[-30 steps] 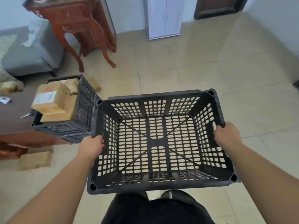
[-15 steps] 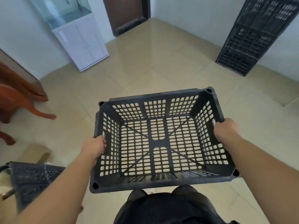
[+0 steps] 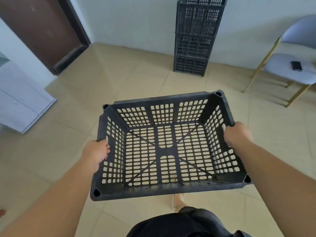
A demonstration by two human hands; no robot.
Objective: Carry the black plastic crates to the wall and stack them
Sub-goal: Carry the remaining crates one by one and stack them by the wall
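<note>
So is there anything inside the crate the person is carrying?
No, the crate gripped by the left hand and right hand holds nothing, and the floor tiles show through its slotted bottom.

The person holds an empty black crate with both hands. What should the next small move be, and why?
Probably a step forward toward the stack of crates at the wall. The left hand and the right hand grip the empty carried crate by its short sides, but bare floor separates it from the stack.
</note>
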